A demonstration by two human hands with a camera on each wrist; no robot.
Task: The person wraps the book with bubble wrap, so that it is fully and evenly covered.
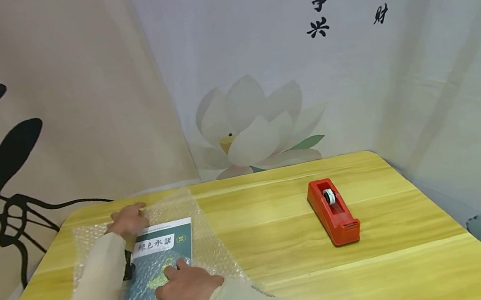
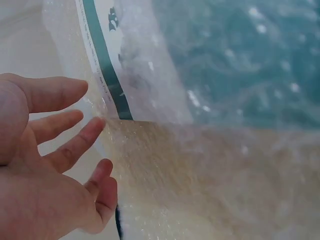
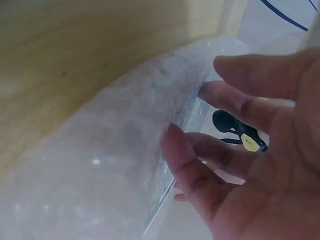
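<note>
A teal booklet [image 1: 154, 245] with a white title panel lies at the left of the table. Clear bubble wrap [image 1: 208, 240] spreads out around it and covers its lower part. At the booklet's upper left, my left hand [image 1: 128, 219] rests over the wrap; in the left wrist view, its fingers [image 2: 75, 147] are spread and loosely bent beside the wrap's edge. My right hand [image 1: 189, 289] lies at the booklet's lower right. Its fingers [image 3: 182, 157] touch the wrap with a gap between thumb and fingers in the right wrist view.
A red tape dispenser [image 1: 334, 212] with a small roll of tape stands right of centre on the yellow wooden table [image 1: 414, 268]. Behind the table hangs a printed curtain [image 1: 239, 61] with a lotus and dark characters.
</note>
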